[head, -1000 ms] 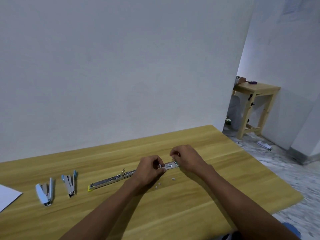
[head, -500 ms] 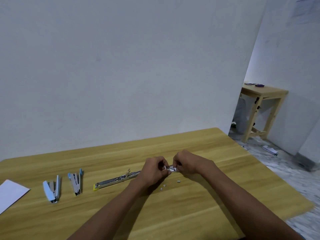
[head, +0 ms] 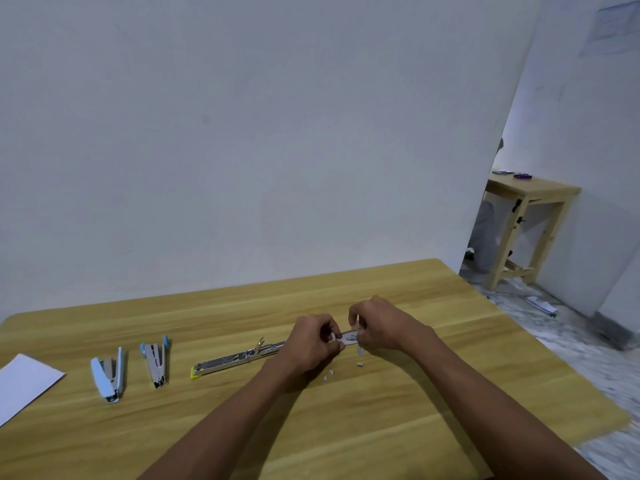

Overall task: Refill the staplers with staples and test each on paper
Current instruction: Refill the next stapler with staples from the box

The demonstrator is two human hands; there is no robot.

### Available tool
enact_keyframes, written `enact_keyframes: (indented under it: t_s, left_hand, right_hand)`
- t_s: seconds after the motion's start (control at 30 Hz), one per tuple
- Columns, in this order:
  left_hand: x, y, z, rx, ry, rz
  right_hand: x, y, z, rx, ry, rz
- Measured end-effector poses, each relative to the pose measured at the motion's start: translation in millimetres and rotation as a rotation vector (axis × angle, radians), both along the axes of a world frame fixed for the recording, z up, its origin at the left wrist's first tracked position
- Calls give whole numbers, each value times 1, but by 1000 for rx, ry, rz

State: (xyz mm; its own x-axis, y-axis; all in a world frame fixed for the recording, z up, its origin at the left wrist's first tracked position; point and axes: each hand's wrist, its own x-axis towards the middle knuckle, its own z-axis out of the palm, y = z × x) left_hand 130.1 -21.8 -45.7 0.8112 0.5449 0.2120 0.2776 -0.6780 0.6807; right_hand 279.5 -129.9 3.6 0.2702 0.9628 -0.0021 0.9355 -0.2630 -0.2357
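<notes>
A long metal stapler (head: 235,360) with a yellow tip lies opened flat across the wooden table (head: 398,427). My left hand (head: 313,341) pinches its right end. My right hand (head: 379,327) holds a small strip of staples (head: 359,336) right at that end, fingers closed on it. Small loose bits of staples (head: 360,364) lie on the table just below my hands. Two small blue staplers (head: 107,375) (head: 156,362) lie open to the left. A white sheet of paper (head: 24,382) sits at the table's left edge.
A white wall stands close behind the table. To the right, a doorway shows a small wooden side table (head: 530,216) on a marbled floor, with scraps of paper (head: 542,304) on the floor. The table's right edge drops off near my right forearm.
My hands have drawn closer together over the right end of the long stapler, and the right hand now holds a staple strip upright. The camera view has shifted slightly; staplers stay in place.
</notes>
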Motion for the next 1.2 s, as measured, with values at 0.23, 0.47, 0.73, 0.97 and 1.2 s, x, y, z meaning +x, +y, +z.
enact_keyframes:
  t_s: [0.23,0.47,0.73,0.97,1.2]
  left_hand:
    - [0,2,-1,8,-13,4]
    - [0,0,2,18,-1,0]
    - [-1,1,2,18,0,-5]
    - [0,0,2,2,-17,3]
    - [-1,-1,3,8,-5,4]
  right_hand:
    - [4,-7,11,54,155,-37]
    - [5,-3,14,78,216,-56]
    - [-3,-2,23,47,185,-49]
    - [-6,-22,16,-168,223,8]
    - [-13,-23,6,-106,187,-12]
